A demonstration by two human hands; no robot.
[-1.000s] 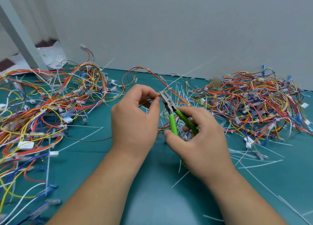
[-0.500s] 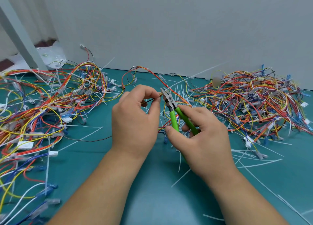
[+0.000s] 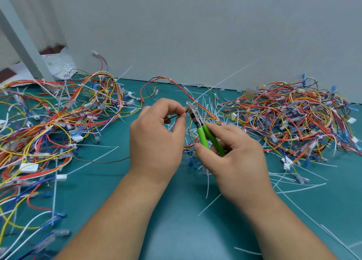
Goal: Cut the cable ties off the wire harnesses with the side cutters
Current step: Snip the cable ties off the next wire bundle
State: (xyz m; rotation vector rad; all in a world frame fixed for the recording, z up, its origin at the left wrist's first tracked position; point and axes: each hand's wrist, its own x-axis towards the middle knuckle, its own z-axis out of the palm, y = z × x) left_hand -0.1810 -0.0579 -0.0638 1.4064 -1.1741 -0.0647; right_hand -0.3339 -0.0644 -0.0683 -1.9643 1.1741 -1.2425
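Observation:
My right hand grips the green-handled side cutters, their steel jaws pointing up and left beside my left fingertips. My left hand pinches a thin bundle of harness wires, black and yellow, between thumb and forefinger right at the jaws. Whether a tie sits between the blades is hidden by my fingers. The held harness loops on behind the cutters as red and yellow wire toward the wall.
A big tangle of harnesses covers the left of the green mat; another pile lies at the right. Several cut white ties are scattered on the mat. A grey wall stands behind, a slanted post at far left.
Both hands have stayed nearly in place. The cutter jaws have shifted slightly closer to my left fingertips.

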